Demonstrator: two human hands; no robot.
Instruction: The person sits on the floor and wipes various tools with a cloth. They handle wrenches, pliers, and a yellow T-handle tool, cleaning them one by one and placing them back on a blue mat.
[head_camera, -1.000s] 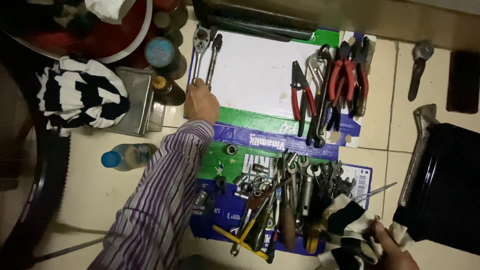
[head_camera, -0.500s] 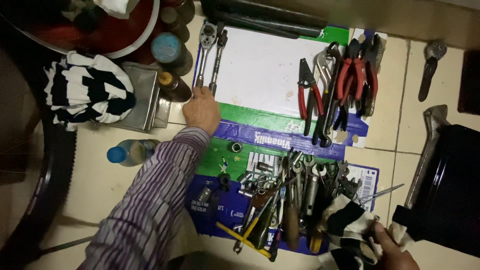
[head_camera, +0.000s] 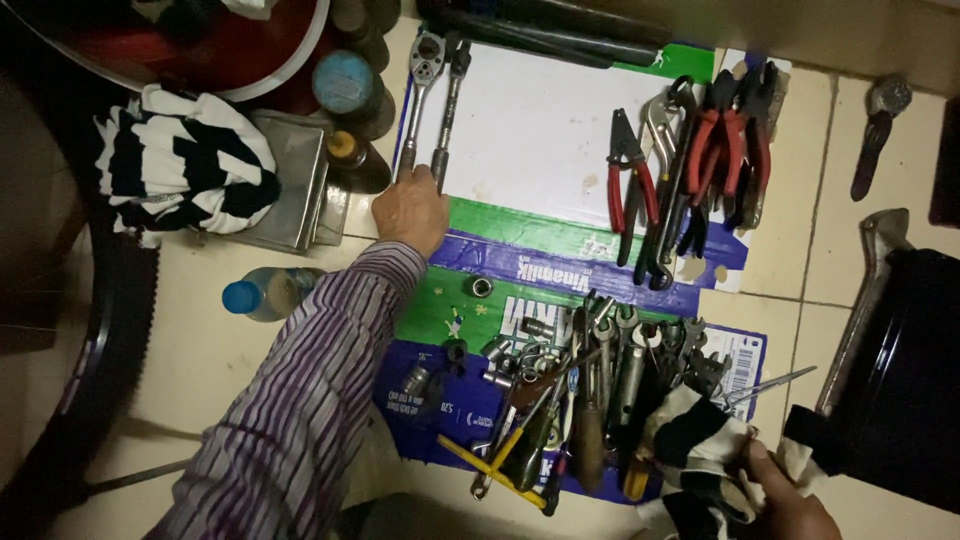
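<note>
Flattened cardboard sheet (head_camera: 540, 130) is lying on the tiled floor (head_camera: 790, 290), carrying most of the tools. Black tyre (head_camera: 90, 340) is curving along the left edge, black case (head_camera: 900, 380) is sitting at the right with a grey metal bar (head_camera: 860, 300) leaning on it. Striped black-and-white cloth (head_camera: 185, 165) is resting on a metal tin (head_camera: 290, 190) at upper left. Left hand (head_camera: 412, 212), in a striped sleeve, is lying at the cardboard's left edge, fingers curled onto the handle ends of two ratchet wrenches (head_camera: 435, 100) lying side by side and running up the sheet; grip looks loose, can't tell if it's fully closed. Right hand (head_camera: 790, 500) at bottom right is gripping a black-and-white rag (head_camera: 700, 450), closed on it. Pile of spanners and screwdrivers (head_camera: 580, 400) is crowding the lower cardboard just left of the rag. Red-handled pliers (head_camera: 690, 170) are lying in a row at the upper right. Plastic bottle with blue cap (head_camera: 262, 292) is lying on the floor near the sleeve. Small socket (head_camera: 480, 287) is sitting alone below the left hand.
</note>
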